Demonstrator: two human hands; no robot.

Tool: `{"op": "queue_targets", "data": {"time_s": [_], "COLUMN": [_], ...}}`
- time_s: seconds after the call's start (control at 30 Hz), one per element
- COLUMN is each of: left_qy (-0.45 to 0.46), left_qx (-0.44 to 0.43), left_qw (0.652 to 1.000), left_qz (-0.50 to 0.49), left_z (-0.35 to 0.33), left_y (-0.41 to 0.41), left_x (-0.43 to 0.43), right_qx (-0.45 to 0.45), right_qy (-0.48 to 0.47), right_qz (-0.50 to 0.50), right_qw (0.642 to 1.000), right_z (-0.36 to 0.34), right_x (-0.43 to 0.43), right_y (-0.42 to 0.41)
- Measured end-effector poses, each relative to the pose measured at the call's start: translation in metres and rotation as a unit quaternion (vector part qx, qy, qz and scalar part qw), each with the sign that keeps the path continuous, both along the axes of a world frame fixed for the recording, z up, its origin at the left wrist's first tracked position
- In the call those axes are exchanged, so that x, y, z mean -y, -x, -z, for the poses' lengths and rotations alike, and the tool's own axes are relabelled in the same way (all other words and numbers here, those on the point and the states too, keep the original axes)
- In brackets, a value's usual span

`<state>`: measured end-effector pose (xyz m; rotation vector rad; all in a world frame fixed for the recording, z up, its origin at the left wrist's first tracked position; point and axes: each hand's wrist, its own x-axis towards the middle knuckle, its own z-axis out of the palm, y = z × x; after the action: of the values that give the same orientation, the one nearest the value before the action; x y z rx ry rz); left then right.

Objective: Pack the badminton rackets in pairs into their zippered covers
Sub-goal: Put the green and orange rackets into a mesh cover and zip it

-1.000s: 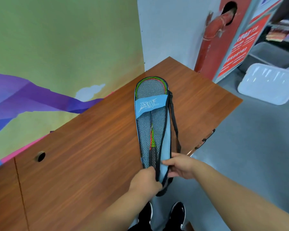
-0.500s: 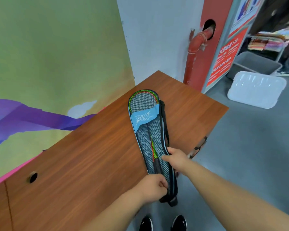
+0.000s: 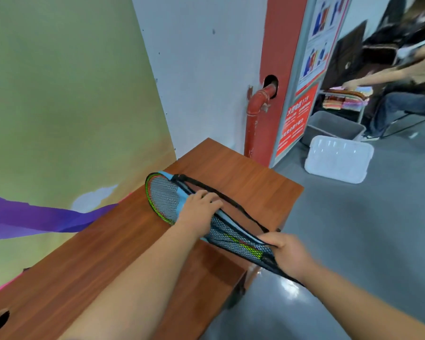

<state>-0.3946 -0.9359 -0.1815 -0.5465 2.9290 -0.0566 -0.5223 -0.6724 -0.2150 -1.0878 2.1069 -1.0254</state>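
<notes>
2 bare hands work on 1 racket cover (image 3: 221, 231), a blue-edged black mesh sleeve lying at a slant across the far right corner of the wooden table (image 3: 88, 273). The left hand (image 3: 198, 212) rests palm-down on the middle of the cover, fingers curled over its upper edge and pressing it against the table. The right hand (image 3: 288, 255) is closed in a pinch grip on the narrow handle end of the cover, which projects past the table edge over the grey floor (image 3: 353, 241). The rackets (image 3: 162, 198) are inside the cover: beyond the left hand, green and red frame rims and strings show through the mesh, and between the 2 hands green and red shaft sections show through it. The cover's black shoulder strap (image 3: 231, 201) runs loose from the head end, past the left hand's fingertips, toward the right hand. Whether the zipper is closed cannot be determined. Beyond the right hand, a white plastic lid (image 3: 339, 159) and a grey bin (image 3: 334, 128) sit on the floor, and a red pipe (image 3: 254, 119) stands against the wall beyond the table.
</notes>
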Motion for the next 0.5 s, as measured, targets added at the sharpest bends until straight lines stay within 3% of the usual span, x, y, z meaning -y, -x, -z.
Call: {"op": "queue_targets", "data": {"time_s": [0.1,0.27,0.37,0.43,0.5], "left_qy": [0.036,0.013,-0.101,-0.200,-0.238], "left_qx": [0.032,0.070,0.001,-0.046,-0.084], "left_qw": [0.996,0.985,0.974,0.952,0.937], "left_qz": [-0.072,-0.154,-0.202,-0.229,-0.239], "left_z": [-0.008,-0.007,-0.012,-0.019,-0.018], "left_y": [-0.006,-0.049,-0.067,-0.077,-0.082], "left_x": [0.033,0.081,0.097,0.096,0.086], "right_qx": [-0.034,-0.089,-0.194,-0.243,-0.279], "right_qy": [0.031,0.077,-0.002,-0.111,-0.206], "right_qz": [-0.021,0.009,0.033,0.053,0.053], "right_qw": [0.999,0.993,0.980,0.962,0.937], "right_z": [-0.026,-0.023,-0.003,0.002,0.000], "right_x": [-0.017,-0.028,-0.028,-0.019,-0.006], "right_y": [0.024,0.053,0.079,0.091,0.088]}}
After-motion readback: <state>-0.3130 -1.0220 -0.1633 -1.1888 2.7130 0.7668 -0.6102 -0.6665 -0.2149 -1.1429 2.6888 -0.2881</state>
